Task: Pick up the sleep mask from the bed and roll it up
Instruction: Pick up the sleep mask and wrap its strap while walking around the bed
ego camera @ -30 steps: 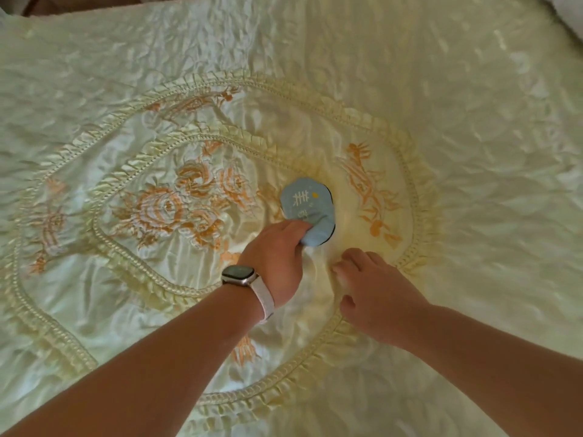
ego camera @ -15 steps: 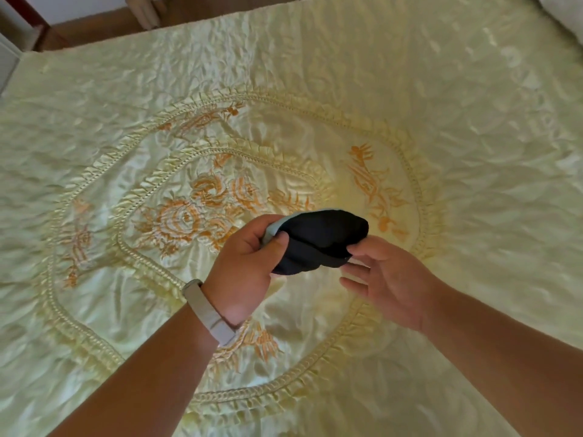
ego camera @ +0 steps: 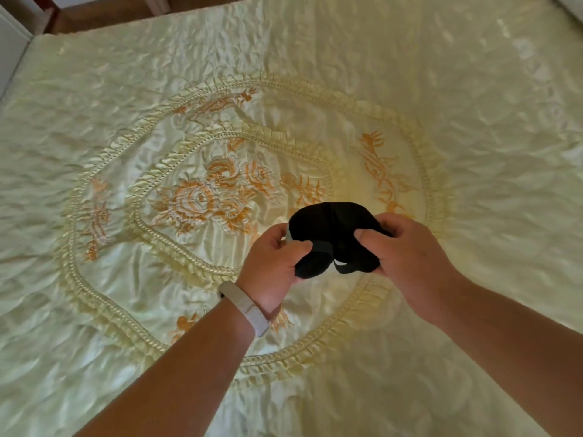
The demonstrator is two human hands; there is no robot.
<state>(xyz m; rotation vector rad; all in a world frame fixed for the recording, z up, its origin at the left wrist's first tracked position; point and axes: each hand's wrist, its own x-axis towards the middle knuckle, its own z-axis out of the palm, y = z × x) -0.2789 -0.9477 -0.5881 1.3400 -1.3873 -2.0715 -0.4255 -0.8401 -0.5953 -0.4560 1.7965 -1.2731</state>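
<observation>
Your left hand (ego camera: 273, 263), with the pale band of a wristwatch (ego camera: 244, 307) just behind it, is closed on the left end of the soft black fabric sleep mask (ego camera: 331, 230), thumb across the near face and the fingers curled behind. A second ago that same hand was pressing the mask down on the pale yellow satin bedspread (ego camera: 126, 105), its light blue printed side up; half a second ago it had lifted and turned the mask so the black side faced you, with your other hand only reaching in. Now the mask hangs clear of the bed, stretched between your two grips, above the ruffled ring (ego camera: 419, 171) near the orange embroidered flowers (ego camera: 205, 197). Below the span, between your thumbs, its black elastic strap (ego camera: 347, 268) droops in a loose loop. Your right hand (ego camera: 407, 257) is clamped on the right end, thumb on top and fingertips pinching underneath. So the pick-up looks done and the rolling not yet begun: the mask is still open along its length. I judge that the strap could catch in the roll unless you tuck it in first.
</observation>
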